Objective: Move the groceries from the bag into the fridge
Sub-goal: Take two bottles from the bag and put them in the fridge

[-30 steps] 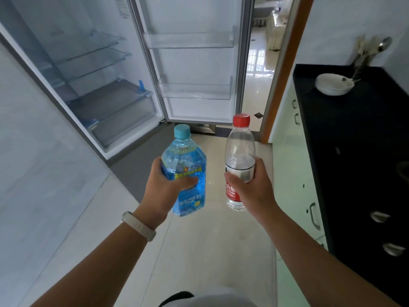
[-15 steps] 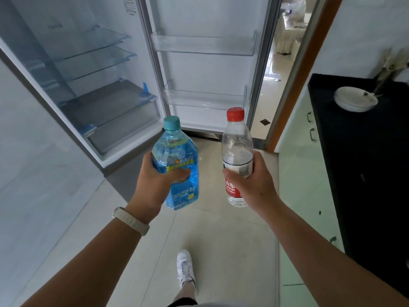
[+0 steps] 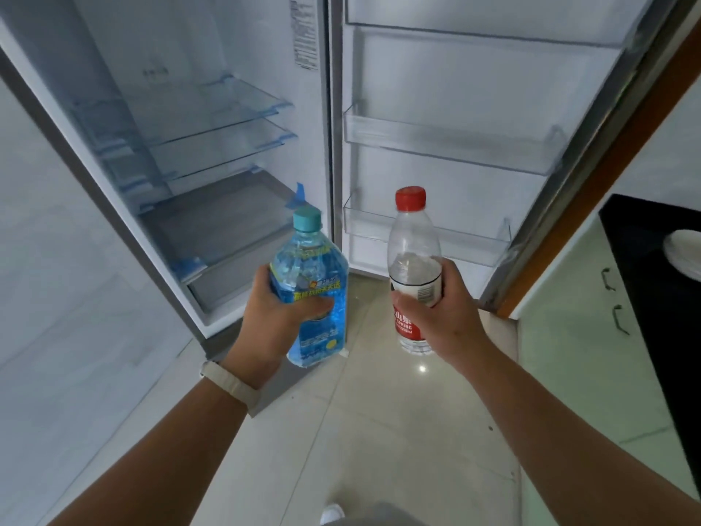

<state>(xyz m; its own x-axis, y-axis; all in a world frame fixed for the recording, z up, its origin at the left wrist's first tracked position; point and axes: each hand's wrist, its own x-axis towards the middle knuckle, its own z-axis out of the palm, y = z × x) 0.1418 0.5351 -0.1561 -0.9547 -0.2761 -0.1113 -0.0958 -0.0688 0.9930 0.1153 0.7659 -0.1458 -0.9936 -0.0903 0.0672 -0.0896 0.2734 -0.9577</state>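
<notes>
head: blue bottle (image 3: 303, 260), red-capped clear bottle (image 3: 413, 237)

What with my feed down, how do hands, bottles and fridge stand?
Left hand grips blue bottle. Right hand grips red-capped water bottle. Fridge door open, shelves bare, path unobstructed.

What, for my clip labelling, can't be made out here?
In the head view:
- Label of the clear red-capped water bottle: partly covered by the right hand.
- Label print on the blue square bottle with teal cap: blurred, partly under the left hand.
- The white plate on the black counter: cut off by the right edge.
- The printed sticker in the white fridge: too small to read.
- The grocery bag: outside the frame.
</notes>
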